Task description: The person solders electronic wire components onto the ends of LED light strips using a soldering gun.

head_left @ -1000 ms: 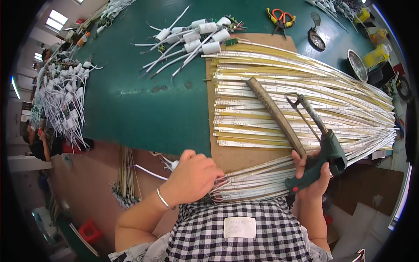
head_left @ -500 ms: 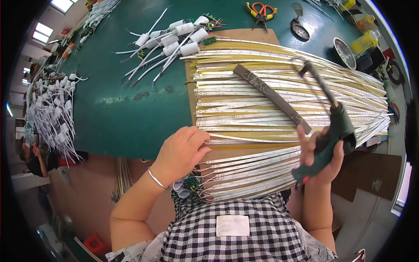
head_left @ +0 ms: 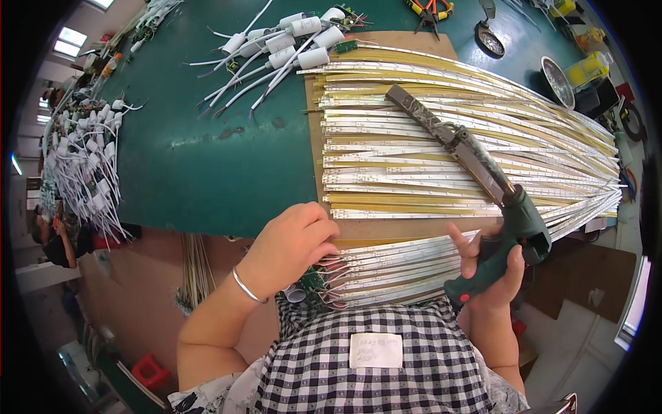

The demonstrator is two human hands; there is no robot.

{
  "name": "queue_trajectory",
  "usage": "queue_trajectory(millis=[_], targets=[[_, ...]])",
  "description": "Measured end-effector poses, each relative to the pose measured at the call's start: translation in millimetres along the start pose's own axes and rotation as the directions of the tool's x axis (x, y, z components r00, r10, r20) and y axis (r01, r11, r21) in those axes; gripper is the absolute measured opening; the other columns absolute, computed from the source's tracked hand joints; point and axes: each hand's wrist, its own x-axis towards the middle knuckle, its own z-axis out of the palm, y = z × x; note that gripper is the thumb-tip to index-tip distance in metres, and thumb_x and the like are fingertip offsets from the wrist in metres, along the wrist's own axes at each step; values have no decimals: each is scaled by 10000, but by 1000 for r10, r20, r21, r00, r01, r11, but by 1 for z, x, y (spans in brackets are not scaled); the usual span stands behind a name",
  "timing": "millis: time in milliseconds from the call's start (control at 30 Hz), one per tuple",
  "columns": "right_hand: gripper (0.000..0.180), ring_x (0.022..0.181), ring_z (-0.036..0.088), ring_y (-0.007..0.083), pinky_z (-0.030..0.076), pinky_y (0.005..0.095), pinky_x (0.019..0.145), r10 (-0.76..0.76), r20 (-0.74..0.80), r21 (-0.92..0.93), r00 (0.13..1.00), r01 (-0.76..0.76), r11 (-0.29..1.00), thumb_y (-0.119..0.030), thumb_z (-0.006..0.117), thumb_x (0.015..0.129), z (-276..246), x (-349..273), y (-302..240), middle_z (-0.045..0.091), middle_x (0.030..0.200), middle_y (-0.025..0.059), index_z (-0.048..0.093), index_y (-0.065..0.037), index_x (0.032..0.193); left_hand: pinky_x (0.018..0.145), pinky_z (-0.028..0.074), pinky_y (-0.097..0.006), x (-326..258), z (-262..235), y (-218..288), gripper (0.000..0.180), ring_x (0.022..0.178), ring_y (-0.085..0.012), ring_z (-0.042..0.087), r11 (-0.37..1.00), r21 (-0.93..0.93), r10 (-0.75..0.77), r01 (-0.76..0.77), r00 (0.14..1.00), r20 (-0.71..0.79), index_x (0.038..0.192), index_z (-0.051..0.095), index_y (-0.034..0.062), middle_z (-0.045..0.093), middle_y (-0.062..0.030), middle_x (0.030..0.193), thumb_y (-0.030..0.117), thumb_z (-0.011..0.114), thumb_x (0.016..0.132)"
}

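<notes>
My right hand [head_left: 493, 265] is wrapped round the green handle of a gun-shaped soldering iron [head_left: 525, 224]. Its long metal barrel reaches up and left, and the tip lies over a dark flat bar [head_left: 407, 103]. That bar rests slantwise on a wide fan of white and yellow LED strips [head_left: 386, 165]. At the strips' left ends, my left hand [head_left: 293, 238] is closed with curled fingertips; what they pinch is hidden. Just below it, green circuit boards [head_left: 314, 281] with thin wires join a nearer group of LED strips [head_left: 407, 265] by my checked apron.
White cylinders with cables [head_left: 303, 41] lie beyond the strips. A larger heap of them [head_left: 86, 155] sits at the far left. Pliers [head_left: 431, 12], a small dark dish [head_left: 489, 41], a metal bowl [head_left: 557, 83] and a yellow bottle [head_left: 589, 69] stand at the back right.
The soldering iron has swung down and left, so its tip now meets the dark bar. My left hand stays at the strip ends, and the whole view has shifted slightly.
</notes>
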Motion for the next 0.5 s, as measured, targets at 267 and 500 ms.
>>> queue_trajectory(millis=[267,500], targets=[[459,510,581,190,319,503,1065,-27,-49,10,998,28,1000,-392,462,888,0,-13,-1,592,878,96,459,-21,1160,612,459,-348,0,6,0,154,700,-242,549,998,49,34,-35,999,16,785,585,86,532,-43,758,89,692,674],[478,510,580,189,328,496,1060,-59,-74,-37,996,56,998,-412,478,877,6,-18,-3,585,838,106,466,-6,1131,542,429,-321,8,7,-8,157,618,-203,537,897,378,296,-228,946,-131,772,578,96,532,-28,737,96,648,632]])
